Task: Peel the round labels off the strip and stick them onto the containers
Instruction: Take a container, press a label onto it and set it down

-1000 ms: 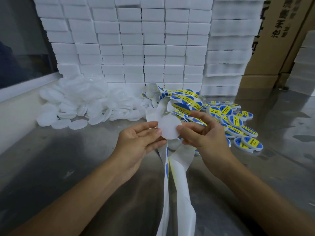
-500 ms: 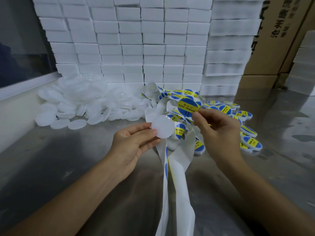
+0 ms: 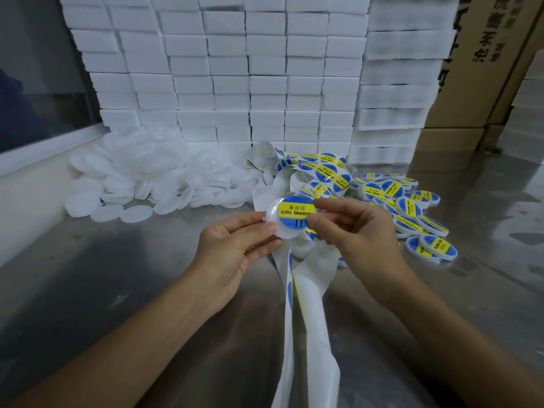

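Note:
My left hand (image 3: 235, 248) holds a round white container (image 3: 279, 228) by its left edge between thumb and fingertips. A round blue and yellow label (image 3: 294, 212) lies on the container's face, and my right hand (image 3: 359, 231) pinches the label's right side with thumb and forefinger. The label strip (image 3: 321, 172) coils on the table behind my hands, and its white backing (image 3: 306, 290) hangs down between my arms towards me. A heap of bare white containers (image 3: 141, 178) lies at the left. Labelled containers (image 3: 412, 207) are piled at the right.
The work surface is a steel table (image 3: 117, 290). Stacked white foam blocks (image 3: 250, 69) form a wall along the back. Cardboard boxes (image 3: 485, 69) stand at the back right. A dark window and pale ledge (image 3: 35, 154) run along the left.
My right hand peeled a label off the strip, lifted it, then brought it down onto the white container in my left hand. The container shifted slightly left and up.

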### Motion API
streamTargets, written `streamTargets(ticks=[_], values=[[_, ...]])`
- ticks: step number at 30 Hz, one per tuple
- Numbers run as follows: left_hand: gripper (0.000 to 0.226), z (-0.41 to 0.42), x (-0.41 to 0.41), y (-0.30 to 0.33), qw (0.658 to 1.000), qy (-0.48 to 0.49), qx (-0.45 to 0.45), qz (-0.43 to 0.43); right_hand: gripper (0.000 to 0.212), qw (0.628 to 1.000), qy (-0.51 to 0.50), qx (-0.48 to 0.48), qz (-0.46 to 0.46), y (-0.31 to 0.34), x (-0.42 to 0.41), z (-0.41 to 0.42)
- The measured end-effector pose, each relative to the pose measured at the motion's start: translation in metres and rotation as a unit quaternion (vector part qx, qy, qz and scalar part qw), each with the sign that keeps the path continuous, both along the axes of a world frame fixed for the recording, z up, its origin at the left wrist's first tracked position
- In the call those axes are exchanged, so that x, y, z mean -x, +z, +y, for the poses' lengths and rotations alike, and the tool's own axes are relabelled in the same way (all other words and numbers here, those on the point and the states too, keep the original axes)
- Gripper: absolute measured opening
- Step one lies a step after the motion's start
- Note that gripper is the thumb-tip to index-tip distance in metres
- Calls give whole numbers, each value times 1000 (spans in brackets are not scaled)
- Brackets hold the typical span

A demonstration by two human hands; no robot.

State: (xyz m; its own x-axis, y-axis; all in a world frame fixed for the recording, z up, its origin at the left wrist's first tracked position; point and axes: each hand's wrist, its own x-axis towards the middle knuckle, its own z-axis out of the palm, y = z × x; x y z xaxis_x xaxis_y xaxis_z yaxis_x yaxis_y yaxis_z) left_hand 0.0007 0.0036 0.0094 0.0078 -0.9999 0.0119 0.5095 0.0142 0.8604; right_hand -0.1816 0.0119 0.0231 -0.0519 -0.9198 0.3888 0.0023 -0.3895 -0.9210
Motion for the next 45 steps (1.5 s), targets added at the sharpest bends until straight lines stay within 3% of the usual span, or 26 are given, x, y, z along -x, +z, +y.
streamTargets(ticks=[5,10,15,27,37,45], values=[[32,1,1,0,1000,-3,2,-9,27,999,-5,21,35,-3,-1,-1],[17,1,1,0,1000,-15,7,-14,28,998,-9,31,58,-5,-1,-2],[41,3,2,1,1000,-13,7,-19,27,998,0,35,55,-5,-2,-1],[46,3,3,1,1000,5,8,-16,28,997,12,42,64,-8,-1,-3],[40,4,4,0,999,18,15,-30,24,996,-2,40,81,-10,-1,-4],[18,6,5,0,998,24,29,-59,23,994,-10,47,97,-10,-1,-5]])
